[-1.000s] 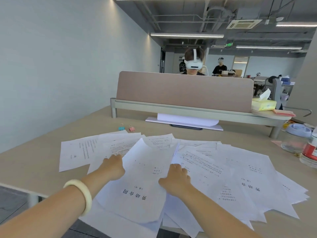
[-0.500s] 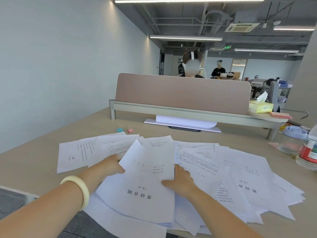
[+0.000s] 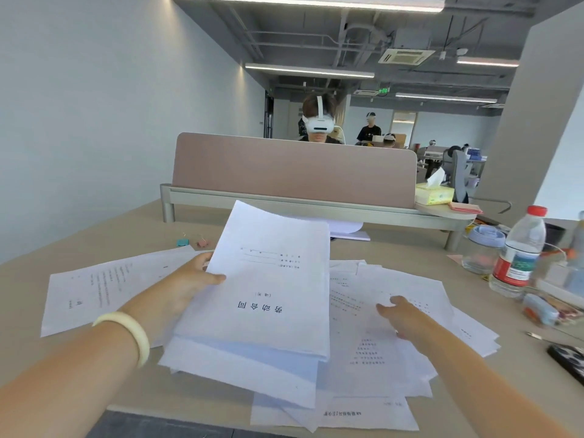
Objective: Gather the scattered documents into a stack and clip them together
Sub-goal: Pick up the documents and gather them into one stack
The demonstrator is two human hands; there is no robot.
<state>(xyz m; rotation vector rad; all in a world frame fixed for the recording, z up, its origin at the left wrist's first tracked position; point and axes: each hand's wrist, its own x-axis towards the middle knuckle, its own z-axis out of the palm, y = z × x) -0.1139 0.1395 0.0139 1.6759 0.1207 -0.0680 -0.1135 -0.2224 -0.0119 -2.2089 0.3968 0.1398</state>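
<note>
A stack of white printed sheets (image 3: 268, 279) is tilted up off the desk, its far edge raised. My left hand (image 3: 189, 282) grips its left edge, thumb on top. My right hand (image 3: 401, 314) lies flat with fingers spread on loose sheets (image 3: 395, 352) to the right. More sheets (image 3: 104, 286) lie spread at the left, and others poke out under the stack near the front edge. Two small binder clips, a teal one (image 3: 182, 242) and a pink one (image 3: 202, 243), sit on the desk beyond the left sheets.
A desk divider panel (image 3: 294, 169) runs across the back, with a person in a headset behind it. At the right stand a water bottle (image 3: 518, 251), a lidded glass jar (image 3: 482, 248), a tissue box (image 3: 434, 194) and small clutter. A dark object (image 3: 568, 361) lies near the right edge.
My left hand has lifted the gathered stack off the desk and tilted it up. My right hand has let go of it and moved right onto the loose sheets.
</note>
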